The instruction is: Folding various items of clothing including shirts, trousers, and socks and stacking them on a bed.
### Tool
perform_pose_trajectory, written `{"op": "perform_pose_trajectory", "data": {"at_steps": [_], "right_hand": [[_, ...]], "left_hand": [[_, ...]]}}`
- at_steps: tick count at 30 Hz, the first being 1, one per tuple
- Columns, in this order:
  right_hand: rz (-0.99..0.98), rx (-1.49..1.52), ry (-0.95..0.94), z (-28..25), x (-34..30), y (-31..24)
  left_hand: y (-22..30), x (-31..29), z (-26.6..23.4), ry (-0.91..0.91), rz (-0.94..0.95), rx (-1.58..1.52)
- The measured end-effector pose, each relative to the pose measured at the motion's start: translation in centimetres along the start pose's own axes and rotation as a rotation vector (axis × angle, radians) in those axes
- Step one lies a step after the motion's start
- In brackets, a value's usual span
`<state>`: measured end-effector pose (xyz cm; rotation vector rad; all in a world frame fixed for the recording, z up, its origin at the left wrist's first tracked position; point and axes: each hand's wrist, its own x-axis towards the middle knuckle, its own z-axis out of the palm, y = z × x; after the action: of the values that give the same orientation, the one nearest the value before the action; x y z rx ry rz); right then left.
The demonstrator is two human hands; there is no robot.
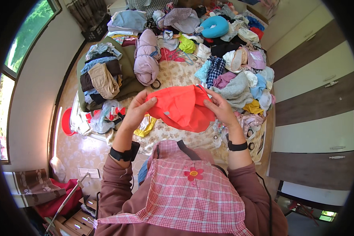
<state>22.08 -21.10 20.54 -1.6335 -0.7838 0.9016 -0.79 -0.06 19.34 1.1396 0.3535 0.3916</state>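
A bright red-orange piece of clothing (181,108) is stretched between my two hands, above the bed. It is bunched and creased, with a small grey mark at its lower left and a dark strip at its upper right edge; its exact kind I cannot make out. My left hand (139,110) pinches its left edge, thumb on top. The right edge is gripped by my right hand (223,110), its thumb also on the near face. Just below the left side of the cloth lies a yellow garment (145,126) on the flowered bedsheet (173,74).
Folded clothes (102,74) lie on a dark green cover at left, beside a rolled lilac padded garment (146,57). Mixed clothes (236,86) heap up at right. A blue neck pillow (214,26) lies at the back. Wardrobe drawers (314,129) line the right; a red basin (68,122) is at left.
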Motion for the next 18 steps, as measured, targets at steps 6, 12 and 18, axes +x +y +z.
{"op": "perform_pose_trajectory", "data": {"at_steps": [6, 12, 18], "right_hand": [[-0.016, 0.072, -0.274, 1.7, 1.1, 0.8], [0.018, 0.601, -0.553, 6.6, 2.5, -0.5], [-0.079, 0.283, -0.49, 5.2, 2.8, -0.1]], "left_hand": [[4.3, 0.5, 3.7, -0.029, 0.04, -0.348], [4.6, 2.5, 4.1, -0.09, -0.153, -0.553], [4.2, 4.8, 0.3, -0.125, -0.422, -0.583]]}}
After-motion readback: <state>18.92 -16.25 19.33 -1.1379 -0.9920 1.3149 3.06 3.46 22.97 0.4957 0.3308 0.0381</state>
